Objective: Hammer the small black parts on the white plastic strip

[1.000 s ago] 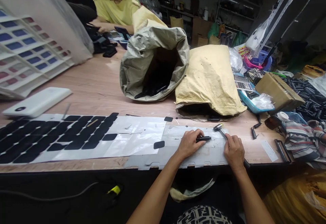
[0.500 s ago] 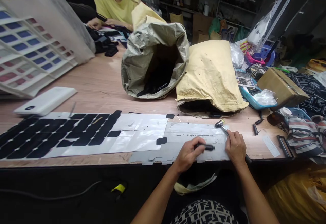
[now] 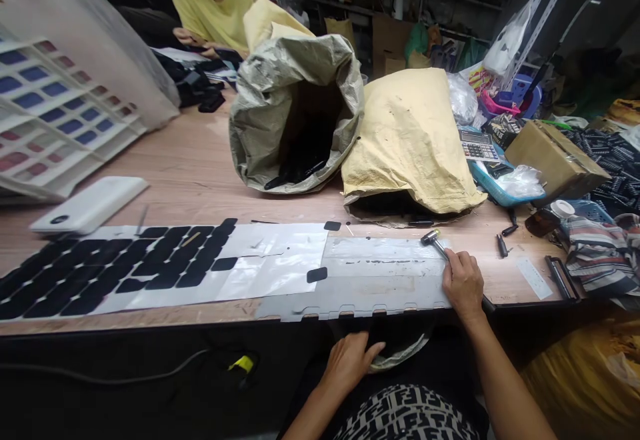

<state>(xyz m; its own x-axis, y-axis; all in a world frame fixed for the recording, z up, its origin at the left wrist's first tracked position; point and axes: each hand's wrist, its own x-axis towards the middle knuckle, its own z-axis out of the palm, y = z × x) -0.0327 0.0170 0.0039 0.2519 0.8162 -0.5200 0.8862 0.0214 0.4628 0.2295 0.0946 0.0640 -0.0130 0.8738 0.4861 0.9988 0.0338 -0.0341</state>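
My right hand (image 3: pixel 463 285) is closed round the handle of a small hammer (image 3: pixel 431 238), whose metal head rests on a long grey metal strip (image 3: pixel 380 273) at the table's near edge. My left hand (image 3: pixel 350 360) is below the table edge, over my lap. Its fingers are bent and reach into the mouth of a crumpled pale bag (image 3: pixel 400 355); what they hold, if anything, is hidden. A single black pad (image 3: pixel 317 274) lies on the strip's left end.
A white sheet with several black pads (image 3: pixel 125 267) lies to the left, with a white power bank (image 3: pixel 90 203) behind it. An open grey sack (image 3: pixel 295 107) and a yellow sack (image 3: pixel 410 140) stand behind the strip. Right: calculator (image 3: pixel 477 147), cardboard box (image 3: pixel 555 160). A person in yellow (image 3: pixel 215 20) sits opposite.
My left hand left the strip with the slim black piece and dropped below the table edge to the bag; the piece is out of sight. My right hand kept hold of the hammer.
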